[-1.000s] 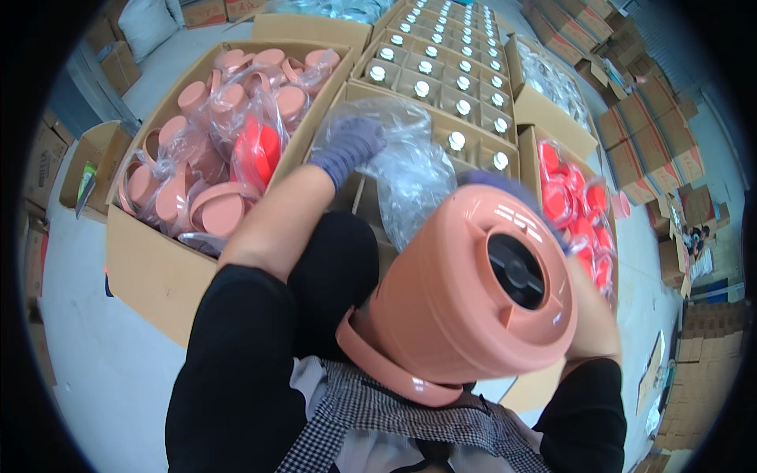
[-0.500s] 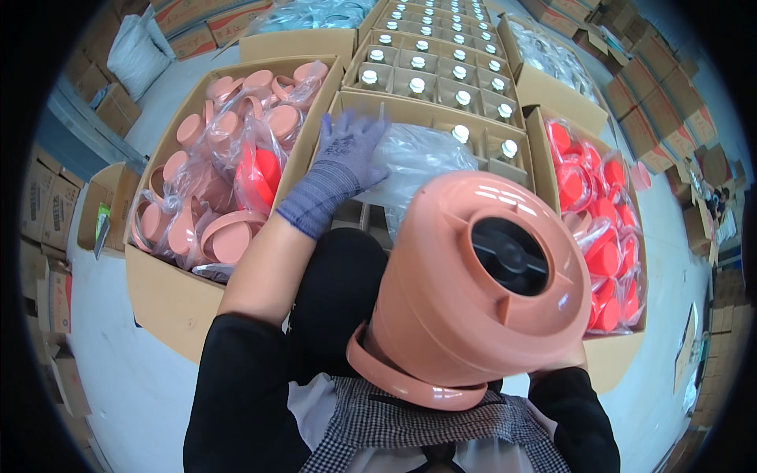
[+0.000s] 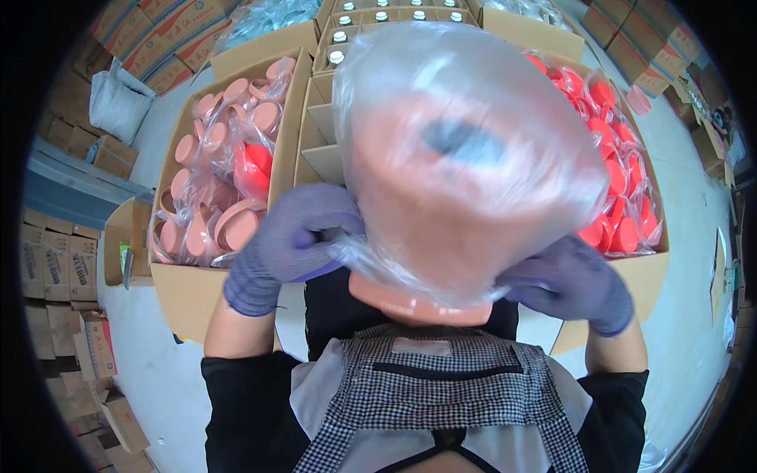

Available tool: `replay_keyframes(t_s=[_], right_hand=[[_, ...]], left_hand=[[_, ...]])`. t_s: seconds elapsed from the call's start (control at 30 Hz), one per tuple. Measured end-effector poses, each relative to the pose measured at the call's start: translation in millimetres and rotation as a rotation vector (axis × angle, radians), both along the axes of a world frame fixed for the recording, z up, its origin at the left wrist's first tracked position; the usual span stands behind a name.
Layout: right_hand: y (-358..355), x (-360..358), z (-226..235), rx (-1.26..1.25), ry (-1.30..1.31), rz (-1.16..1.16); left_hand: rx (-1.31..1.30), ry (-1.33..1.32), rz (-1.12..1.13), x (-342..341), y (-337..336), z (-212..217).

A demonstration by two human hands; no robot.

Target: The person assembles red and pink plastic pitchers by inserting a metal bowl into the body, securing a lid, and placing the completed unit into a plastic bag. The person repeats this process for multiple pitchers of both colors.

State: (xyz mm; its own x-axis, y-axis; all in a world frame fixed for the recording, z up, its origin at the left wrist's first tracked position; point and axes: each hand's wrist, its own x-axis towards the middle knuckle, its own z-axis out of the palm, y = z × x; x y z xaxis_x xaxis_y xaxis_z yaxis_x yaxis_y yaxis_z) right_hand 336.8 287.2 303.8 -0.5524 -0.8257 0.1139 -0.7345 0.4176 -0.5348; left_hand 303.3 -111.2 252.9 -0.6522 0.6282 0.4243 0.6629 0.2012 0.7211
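Item, my left hand (image 3: 293,240), in a purple knitted glove: fingers curled tight on the open hem of a clear plastic bag (image 3: 465,150), gripping the film at the left side. Item, my right hand (image 3: 569,285), gloved the same: closed on the hem at the opposite side, thumb hidden under the film. Item, one salmon-pink plastic jug body (image 3: 430,303), round, with a dark cap showing blurred through the top of the bag: held up close before my chest, bag drawn over it most of the way, only the pink lower rim bare below the hem. Handling note, as I judge it: pull both sides down evenly, keep the hem spread so the film does not snag on the rim, and keep the jug steady between the hands. Item, a checked apron (image 3: 441,394) over black sleeves, below the jug. Item, cardboard carton, left (image 3: 185,296): pink round lids and some red ones in loose plastic. Item, cardboard carton, right (image 3: 654,264): red caps in bags. Item, divided cardboard carton (image 3: 315,130) behind the jug, cells holding white-topped pieces. Item, small stacked boxes (image 3: 55,260) on the floor at far left.
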Motion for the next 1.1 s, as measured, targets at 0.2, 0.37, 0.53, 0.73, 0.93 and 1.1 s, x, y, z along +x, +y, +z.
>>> replay_keyframes(t_s=[0.2,0.37,0.53,0.73,0.93,1.1], right_hand=[[-11,42,-111,0.066,0.097,-0.134],[-12,45,-114,0.049,0.264,-0.108],[-17,10,-124,-0.278,-0.145,-0.207],[-27,32,-109,-0.54,-0.388,-0.358],[-36,83,-54,-0.645,-0.614,-0.42],[-58,104,-26,-1.253,-1.135,-0.443]], left_hand=[[-0.437,-0.104,0.239,91,19,-63],[-0.389,0.214,0.198,130,45,-23],[0.176,-0.063,0.545,101,54,-9],[1.008,-0.461,0.466,91,42,68],[0.836,-0.054,0.637,93,67,81],[0.827,-0.085,0.609,93,87,78]])
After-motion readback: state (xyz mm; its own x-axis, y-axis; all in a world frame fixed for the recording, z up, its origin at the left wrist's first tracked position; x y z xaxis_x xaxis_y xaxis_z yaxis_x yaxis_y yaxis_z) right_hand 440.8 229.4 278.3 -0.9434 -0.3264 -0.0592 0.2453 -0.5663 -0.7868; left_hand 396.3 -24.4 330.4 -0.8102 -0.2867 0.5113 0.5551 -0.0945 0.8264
